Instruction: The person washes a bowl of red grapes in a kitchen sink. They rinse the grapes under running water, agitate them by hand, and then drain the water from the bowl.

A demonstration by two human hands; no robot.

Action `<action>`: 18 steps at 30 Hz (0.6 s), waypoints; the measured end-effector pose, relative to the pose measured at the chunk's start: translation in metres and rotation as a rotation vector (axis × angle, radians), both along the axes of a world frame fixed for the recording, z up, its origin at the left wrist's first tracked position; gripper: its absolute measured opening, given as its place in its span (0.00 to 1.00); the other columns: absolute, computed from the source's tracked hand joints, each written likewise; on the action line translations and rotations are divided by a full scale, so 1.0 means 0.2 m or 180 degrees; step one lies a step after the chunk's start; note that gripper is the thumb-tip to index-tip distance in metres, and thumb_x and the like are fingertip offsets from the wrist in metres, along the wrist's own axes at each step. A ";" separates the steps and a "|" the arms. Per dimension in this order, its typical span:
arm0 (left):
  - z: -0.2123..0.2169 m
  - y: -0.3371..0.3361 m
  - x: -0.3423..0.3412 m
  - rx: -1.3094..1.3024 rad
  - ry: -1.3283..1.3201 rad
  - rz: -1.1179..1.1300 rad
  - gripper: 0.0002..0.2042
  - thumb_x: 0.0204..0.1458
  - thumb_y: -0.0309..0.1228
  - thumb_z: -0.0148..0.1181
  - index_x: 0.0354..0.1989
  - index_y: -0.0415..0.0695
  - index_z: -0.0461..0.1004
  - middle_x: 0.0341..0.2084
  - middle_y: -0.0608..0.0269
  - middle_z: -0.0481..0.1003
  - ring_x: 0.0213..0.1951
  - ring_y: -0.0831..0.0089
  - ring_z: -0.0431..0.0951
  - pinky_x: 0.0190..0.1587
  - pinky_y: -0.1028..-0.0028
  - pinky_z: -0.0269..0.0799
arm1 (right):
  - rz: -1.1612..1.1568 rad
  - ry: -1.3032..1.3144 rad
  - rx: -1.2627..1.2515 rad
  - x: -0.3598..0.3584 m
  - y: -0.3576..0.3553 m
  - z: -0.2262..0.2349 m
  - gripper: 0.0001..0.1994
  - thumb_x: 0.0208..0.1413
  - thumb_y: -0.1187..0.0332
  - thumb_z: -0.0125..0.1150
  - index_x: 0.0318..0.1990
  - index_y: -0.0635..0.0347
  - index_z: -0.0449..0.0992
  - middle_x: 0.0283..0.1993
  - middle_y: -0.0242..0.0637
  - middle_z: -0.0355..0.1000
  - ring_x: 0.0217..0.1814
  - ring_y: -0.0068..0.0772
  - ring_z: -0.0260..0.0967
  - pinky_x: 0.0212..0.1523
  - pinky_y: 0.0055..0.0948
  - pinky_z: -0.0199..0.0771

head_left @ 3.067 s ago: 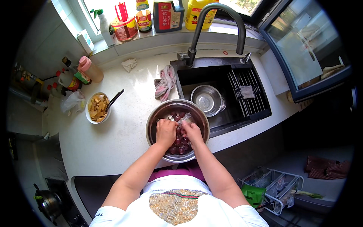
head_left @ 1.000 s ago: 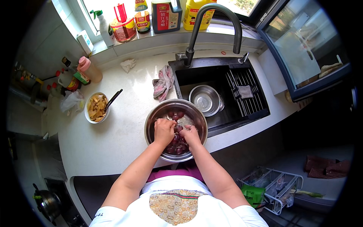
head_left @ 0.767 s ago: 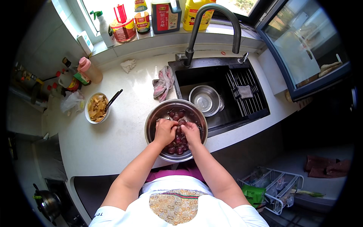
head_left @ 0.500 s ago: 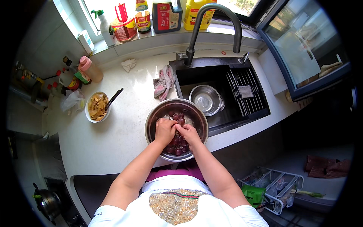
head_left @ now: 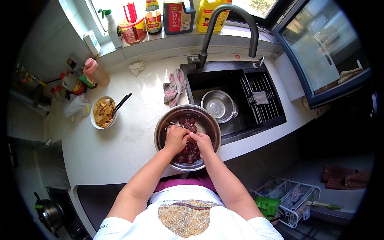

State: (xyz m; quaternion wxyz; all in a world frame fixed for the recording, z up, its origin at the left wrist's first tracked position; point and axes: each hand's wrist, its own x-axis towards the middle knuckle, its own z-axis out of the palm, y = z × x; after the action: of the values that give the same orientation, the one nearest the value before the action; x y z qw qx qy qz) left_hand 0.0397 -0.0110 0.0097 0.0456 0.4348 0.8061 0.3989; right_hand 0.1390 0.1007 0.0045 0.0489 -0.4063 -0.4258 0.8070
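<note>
Right hand [head_left: 203, 145] has drawn in to left hand [head_left: 176, 139]; fingertips now meet over grapes [head_left: 190, 159] in bowl [head_left: 161, 136] on tabletop [head_left: 128, 156]. Both seemingly work one spot; cannot tell what either grip holds.

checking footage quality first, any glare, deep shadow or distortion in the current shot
Head view, top: left windowpane blown out; head view, right: sink basin nearly black; head view, centre: large steel bowl glinting along its rim; head view, edges: windowsill bowed, corners black.
</note>
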 end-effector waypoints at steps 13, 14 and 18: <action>0.02 0.01 0.01 0.0010 0.0093 0.0089 0.05 0.42 0.28 0.65 0.29 0.46 0.78 0.27 0.63 0.76 0.38 0.61 0.72 0.47 0.61 0.63 | 0.0003 -0.0158 -0.0248 0.01 0.03 0.04 0.07 0.54 0.63 0.62 0.34 0.55 0.76 0.30 0.28 0.72 0.32 0.21 0.67 0.38 0.23 0.63; 0.02 0.01 0.01 -0.0014 0.0135 0.0056 0.05 0.42 0.28 0.65 0.29 0.46 0.78 0.27 0.63 0.76 0.38 0.61 0.72 0.47 0.61 0.63 | 0.0010 -0.0118 -0.0311 0.01 0.04 0.04 0.08 0.53 0.63 0.63 0.34 0.56 0.76 0.31 0.28 0.72 0.33 0.21 0.67 0.38 0.22 0.63; 0.03 0.00 0.00 -0.0066 0.0130 0.0041 0.05 0.42 0.29 0.65 0.29 0.47 0.79 0.26 0.64 0.76 0.38 0.62 0.72 0.47 0.61 0.63 | 0.0047 0.0014 -0.0196 0.01 0.01 0.03 0.08 0.54 0.63 0.62 0.34 0.56 0.75 0.32 0.29 0.72 0.35 0.20 0.68 0.40 0.19 0.64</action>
State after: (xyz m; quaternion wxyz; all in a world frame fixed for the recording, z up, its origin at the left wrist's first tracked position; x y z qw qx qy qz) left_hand 0.0406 -0.0105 0.0152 0.0311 0.4371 0.8137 0.3819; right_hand 0.1408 0.1017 0.0111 0.0313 -0.4026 -0.4036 0.8210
